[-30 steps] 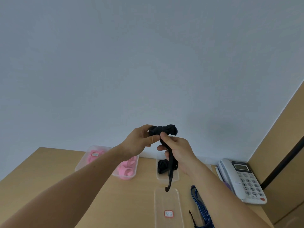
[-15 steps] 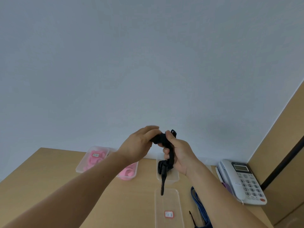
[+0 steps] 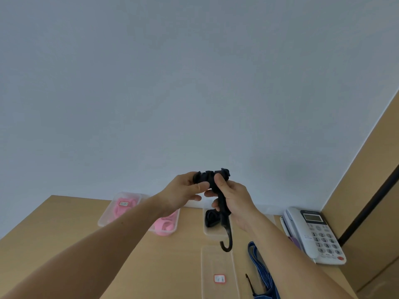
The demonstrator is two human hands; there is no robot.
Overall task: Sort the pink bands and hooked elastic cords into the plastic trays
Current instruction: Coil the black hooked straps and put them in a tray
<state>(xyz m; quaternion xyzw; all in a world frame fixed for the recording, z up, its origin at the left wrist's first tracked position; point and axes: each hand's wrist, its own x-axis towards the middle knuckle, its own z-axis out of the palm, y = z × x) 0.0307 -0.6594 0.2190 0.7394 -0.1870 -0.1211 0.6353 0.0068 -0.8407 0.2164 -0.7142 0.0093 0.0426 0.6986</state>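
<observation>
Black cord (image 3: pixel 212 180), bunched up, is held high above the table (image 3: pixel 75 223). The left hand (image 3: pixel 183 190) pinches the bundle's top, and the right hand (image 3: pixel 235 199) curls round the tail, which hangs straight down to a hook (image 3: pixel 226 244). Nearest on the table lie a clear labelled tray (image 3: pixel 218 262) and, just beside it, a blue cord (image 3: pixel 258 264). Farther back a tray (image 3: pixel 212 231) holds black cords. That one is probably where this cord belongs, and the right hand is nearer to it. Beyond are pink bands (image 3: pixel 165 223), a phone (image 3: pixel 313 234) and a grey wall.

Plain pale grey wall (image 3: pixel 194 83) fills most of the view. Light wood bench (image 3: pixel 64 234) below. Tan panel (image 3: pixel 380 169) with dark strip (image 3: pixel 367 208) at right; white telephone (image 3: pixel 313 234) beside it.
</observation>
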